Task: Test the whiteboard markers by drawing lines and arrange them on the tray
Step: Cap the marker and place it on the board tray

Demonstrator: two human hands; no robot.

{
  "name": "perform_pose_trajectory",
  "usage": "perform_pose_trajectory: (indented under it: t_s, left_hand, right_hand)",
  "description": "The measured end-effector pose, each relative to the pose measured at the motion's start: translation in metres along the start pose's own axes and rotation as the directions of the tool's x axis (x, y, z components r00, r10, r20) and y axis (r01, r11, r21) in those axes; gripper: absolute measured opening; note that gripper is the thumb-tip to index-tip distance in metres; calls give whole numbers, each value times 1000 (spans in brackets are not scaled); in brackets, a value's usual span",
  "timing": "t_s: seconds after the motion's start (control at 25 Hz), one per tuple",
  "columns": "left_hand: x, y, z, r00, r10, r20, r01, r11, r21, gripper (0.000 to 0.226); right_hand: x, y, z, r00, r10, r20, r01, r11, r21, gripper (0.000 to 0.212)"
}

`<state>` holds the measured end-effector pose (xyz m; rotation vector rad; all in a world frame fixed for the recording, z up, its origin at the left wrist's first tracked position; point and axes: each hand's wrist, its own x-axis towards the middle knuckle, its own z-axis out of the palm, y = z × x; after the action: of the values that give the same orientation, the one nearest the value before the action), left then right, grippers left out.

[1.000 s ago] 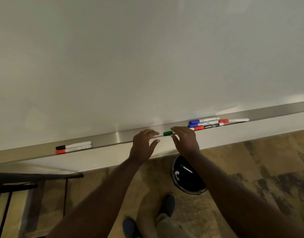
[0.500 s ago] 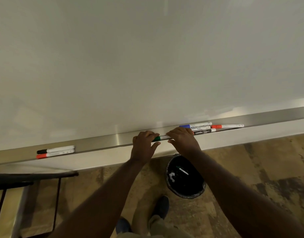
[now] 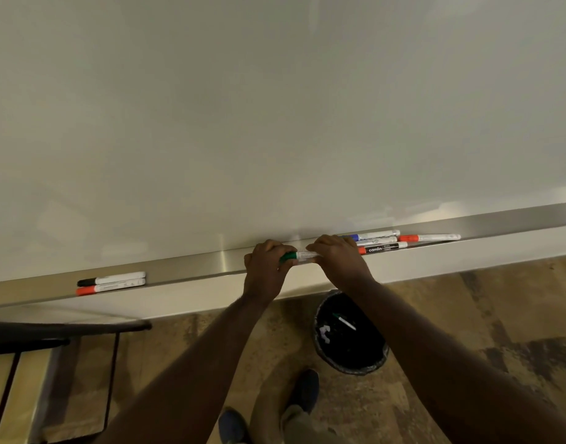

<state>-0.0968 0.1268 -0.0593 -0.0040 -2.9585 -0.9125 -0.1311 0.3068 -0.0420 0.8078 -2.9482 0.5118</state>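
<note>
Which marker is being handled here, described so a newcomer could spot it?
Follow the metal tray under the whiteboard to its middle. There the left hand and right hand hold the green-capped marker, the only green one on the tray.

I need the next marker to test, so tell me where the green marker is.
In the head view the green marker is at mid-frame, held over the tray between the left hand and right hand.
</note>
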Motion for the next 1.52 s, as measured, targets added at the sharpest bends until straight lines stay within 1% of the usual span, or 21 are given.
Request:
perform_pose_trajectory:
  t_s: [0.04,0.08,0.12,0.16,0.24,0.28,0.32,0.44,0.56,0.68,0.84,0.96,1.08,1.16,1.28,1.32,1.36,1.4,1.44,1.48,1.52]
  left_hand:
    - [0,1,-6,999,-24,-32,21,994,-103,24]
    - [-1,2,-14,995,-82,-57,64,962,-264,21]
    - [-2,4,-22,985,-160,-61,118,893,-435,19]
    - [-5,6,-30,971,-236,-47,167,801,-575,18]
    - [-11,7,-50,939,-342,19,235,602,-763,19]
    - [-15,5,-62,932,-359,44,237,515,-824,18]
    - [-19,3,-73,932,-359,56,229,462,-857,17]
    - [-33,-7,-106,943,-327,62,201,411,-889,16]
    - [-50,-23,-138,958,-286,30,131,342,-930,24]
    - [-67,-35,-173,965,-258,-46,33,294,-955,27]
    - [-86,-42,-221,956,-261,-133,-65,253,-965,33]
    - [-97,-48,-259,957,-215,-194,-137,253,-958,33]
    - [-105,-52,-295,950,-170,-261,-203,300,-932,25]
    - [-110,-52,-315,954,-134,-267,-216,310,-926,24]
    - [-116,-55,-344,977,-56,-204,-181,281,-942,23]
    - [-117,-56,-351,980,-42,-197,-175,299,-938,22]
    - [-119,-57,-356,978,-42,-203,-179,326,-928,21]
    - [-120,-57,-358,973,-62,-222,-186,355,-916,20]
    - [-120,-56,-359,965,-93,-246,-196,371,-908,19]
    - [-121,-55,-359,953,-136,-271,-204,372,-905,18]
    - [-120,-54,-359,939,-187,-290,-211,353,-911,17]
  right_hand:
    - [2,-4,-3,1000,-1,-19,1,1000,26,29]
    - [4,-10,-6,1000,5,-29,-3,997,73,29]
    - [6,-16,-10,999,20,-28,-15,989,145,27]
    - [8,-23,-13,999,36,-17,-31,973,227,26]
    - [10,-41,-16,999,40,15,-43,929,367,23]
    - [11,-52,-17,999,28,22,-35,908,418,22]
    - [12,-63,-18,999,24,32,-36,888,459,21]
    - [18,-101,-24,995,32,97,-82,820,567,21]
    - [23,-146,-29,986,21,163,-130,707,695,21]
    - [27,-196,-35,982,-12,188,-145,591,793,18]
    - [32,-259,-47,991,-3,132,-113,490,864,25]
    - [35,-296,-64,990,-12,138,-124,361,924,28]
    - [38,-323,-85,990,-51,135,-113,305,946,31]
    - [41,-336,-96,987,-84,138,-112,259,959,32]
    - [43,-351,-108,977,-149,151,-128,151,980,31]
    - [43,-355,-111,975,-161,154,-134,128,983,32]
    - [44,-359,-112,975,-158,156,-137,128,982,33]
    - [44,-363,-114,978,-140,153,-131,153,979,32]
    - [45,-366,-114,985,-101,138,-115,201,973,31]
    - [46,-370,-113,994,-55,98,-79,272,959,30]
    - [46,-374,-112,1000,-15,28,-20,376,927,29]
